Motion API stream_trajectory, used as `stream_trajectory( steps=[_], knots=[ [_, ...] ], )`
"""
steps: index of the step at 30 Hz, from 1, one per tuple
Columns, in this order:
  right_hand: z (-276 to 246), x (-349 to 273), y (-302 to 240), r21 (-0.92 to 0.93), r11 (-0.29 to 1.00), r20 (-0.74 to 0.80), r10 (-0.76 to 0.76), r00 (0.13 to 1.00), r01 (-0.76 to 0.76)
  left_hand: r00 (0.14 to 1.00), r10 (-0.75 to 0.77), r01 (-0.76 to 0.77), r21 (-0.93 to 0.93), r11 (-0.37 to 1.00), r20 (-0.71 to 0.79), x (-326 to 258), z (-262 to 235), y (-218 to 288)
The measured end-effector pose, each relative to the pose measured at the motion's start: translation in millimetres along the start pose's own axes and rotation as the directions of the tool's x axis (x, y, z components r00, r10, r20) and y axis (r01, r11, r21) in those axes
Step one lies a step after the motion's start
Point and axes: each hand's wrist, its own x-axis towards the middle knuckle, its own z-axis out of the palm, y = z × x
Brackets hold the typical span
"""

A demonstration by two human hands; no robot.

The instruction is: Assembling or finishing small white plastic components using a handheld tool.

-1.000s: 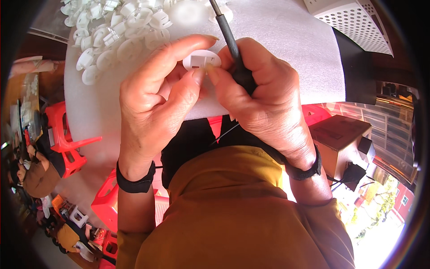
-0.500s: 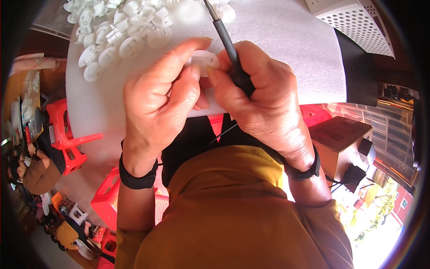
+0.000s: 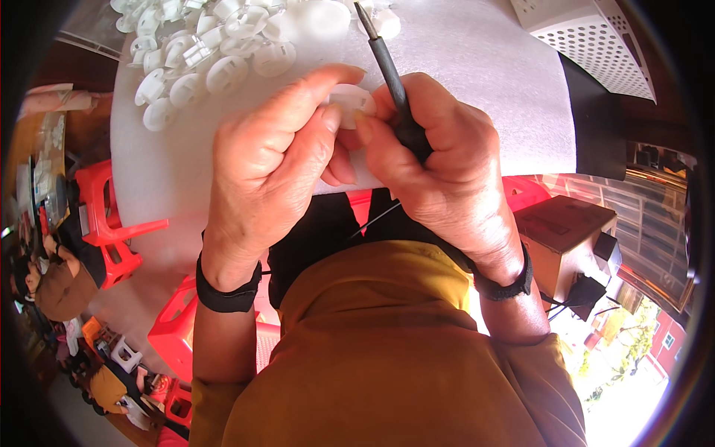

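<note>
Both hands meet just above the centre of the view, over a white padded work surface [image 3: 484, 82]. The left hand [image 3: 272, 175] has its fingers curled close, thumb and forefinger pinched on a small white round plastic part [image 3: 348, 98] that sits between the two hands at about 12 o'clock from the left thumb. Only the upper edge of the part shows; the rest is hidden behind the fingers.

The right hand [image 3: 439, 175] is closed around a slim dark-handled tool [image 3: 392, 82], gripping its lower shaft while its thumb tip presses against the part. The tool rises toward 11 o'clock from the fist, its metal tip near the top edge of the view.

A heap of similar white plastic parts [image 3: 208, 45] lies on the surface at 10 o'clock from the hands, well apart from them. A white perforated box [image 3: 596, 37] stands at 2 o'clock. Each wrist carries a black band. Red plastic stools [image 3: 112, 223] stand below the surface at 8 o'clock.
</note>
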Motion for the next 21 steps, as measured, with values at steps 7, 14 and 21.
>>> stream_trajectory(
  steps=[7, 14, 21],
  knots=[
    [6, 2, -2, -0.054, 0.998, 0.009, -0.020, 1.000, 0.021, 0.996, -0.083, 0.083, -0.007, 0.997, -0.011, 0, -5, 6],
    [3, -4, -14, -0.183, 0.983, -0.019, 0.018, 1.000, -0.021, 0.977, -0.196, 0.196, 0.000, 0.981, 0.078, 13, 2, 6],
    [3, -9, -13, -0.149, 0.984, -0.021, 0.100, 0.995, -0.102, 0.997, 0.065, -0.060, 0.119, 0.991, -0.040, 9, 3, -4]
  ],
)
